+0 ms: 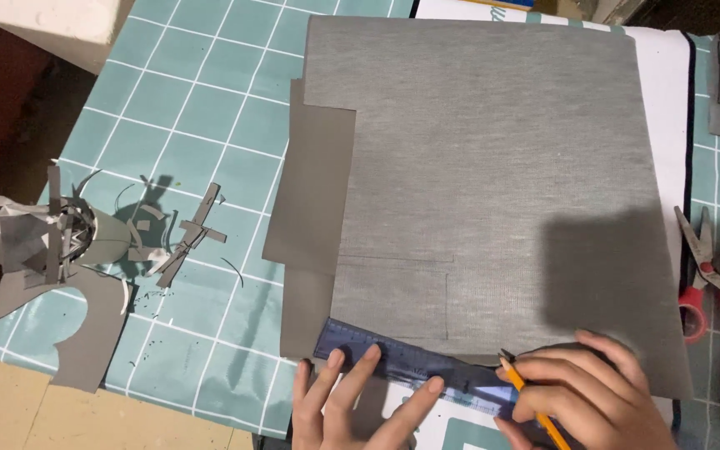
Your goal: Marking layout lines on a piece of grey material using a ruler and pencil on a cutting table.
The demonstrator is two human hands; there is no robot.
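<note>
Counter [210, 108]: teal grid cover, bearing everything.
Grey sheet [493, 167]: large and thin, looks light and floppy; it lies mid-counter, so press it flat rather than pinch it.
Ruler [402, 360]: stiff blue plastic, probably slippery; your left hand [360, 400] pins it with spread fingers.
Pencil [531, 400]: light; your right hand [585, 392] grips it closed, by the sheet's near edge.

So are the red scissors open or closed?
Open a little: on the red scissors at the table's right edge, the two blade tips point apart, like a narrow V.
</note>
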